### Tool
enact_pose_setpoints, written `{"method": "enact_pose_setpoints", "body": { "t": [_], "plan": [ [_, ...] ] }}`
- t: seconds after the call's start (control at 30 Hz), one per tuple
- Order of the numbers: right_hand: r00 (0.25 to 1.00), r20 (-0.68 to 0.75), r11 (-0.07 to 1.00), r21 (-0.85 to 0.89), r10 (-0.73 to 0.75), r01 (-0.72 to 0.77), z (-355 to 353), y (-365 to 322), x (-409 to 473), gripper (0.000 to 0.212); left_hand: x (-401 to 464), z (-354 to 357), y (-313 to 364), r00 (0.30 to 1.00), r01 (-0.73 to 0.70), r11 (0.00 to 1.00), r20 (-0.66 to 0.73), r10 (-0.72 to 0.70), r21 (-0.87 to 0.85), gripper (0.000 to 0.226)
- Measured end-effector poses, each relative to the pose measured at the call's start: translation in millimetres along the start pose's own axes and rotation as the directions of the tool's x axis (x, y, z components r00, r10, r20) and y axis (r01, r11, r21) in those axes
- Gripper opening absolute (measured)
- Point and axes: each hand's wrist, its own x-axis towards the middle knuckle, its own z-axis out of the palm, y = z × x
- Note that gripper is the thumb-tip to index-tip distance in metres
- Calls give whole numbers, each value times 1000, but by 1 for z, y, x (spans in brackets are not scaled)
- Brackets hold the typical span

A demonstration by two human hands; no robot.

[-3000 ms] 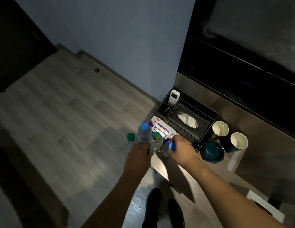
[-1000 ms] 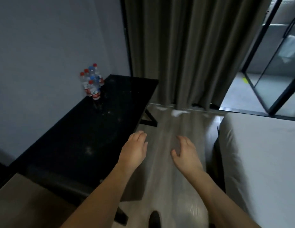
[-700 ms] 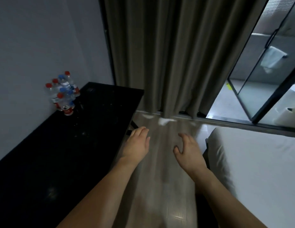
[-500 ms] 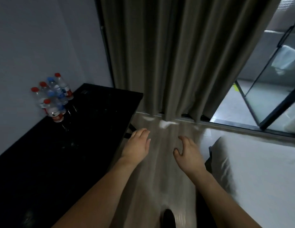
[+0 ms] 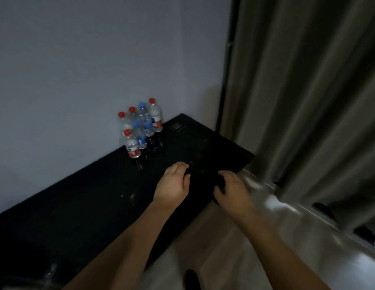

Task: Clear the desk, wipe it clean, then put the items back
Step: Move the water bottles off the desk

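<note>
Black desk [image 5: 98,206]: left hand [image 5: 172,185] & right hand [image 5: 232,193] relaxed, holding nothing.

A single head-worn wide-angle camera looks forward and down from standing height. Both forearms enter from the bottom edge; the left hand [image 5: 172,186] and right hand [image 5: 232,192] sit near frame centre, above the black desk [image 5: 82,208]. The water bottles [image 5: 140,128] stand beyond the left hand.

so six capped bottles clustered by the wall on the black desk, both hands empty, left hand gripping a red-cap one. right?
Not quite. The head view shows the left hand open above the desk, holding nothing; the bottles stand untouched beyond it. The right hand is empty too.
</note>
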Motion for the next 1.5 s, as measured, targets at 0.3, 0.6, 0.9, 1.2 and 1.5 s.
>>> {"method": "enact_pose_setpoints", "body": {
  "t": [0.3, 0.6, 0.9, 1.2, 1.5],
  "plan": [
    [966, 223, 990, 3, -135, 138, 25, -38, 164, 55, 106, 0, -90, 946, 288, 952, -125, -300, -103, 38],
    [866, 379, 938, 17, -326, 346, 80, -86, 305, 53, 153, -21, -163, 798, 518, 848, -293, -526, -111, 23],
    [727, 432, 838, 149, -533, 526, 125, -151, 450, 47, 224, -75, -213, 655, 680, 732, -407, -636, -49, 35],
    [704, 499, 822, 34, -506, 568, 213, -213, 546, 56, 317, -68, -295, 731, 617, 787, -355, -582, -20, 36],
    [680, 552, 787, -67, -483, 613, 256, -218, 573, 32, 338, -40, -325, 730, 638, 770, -311, -609, -11, 28]
  ]
}}
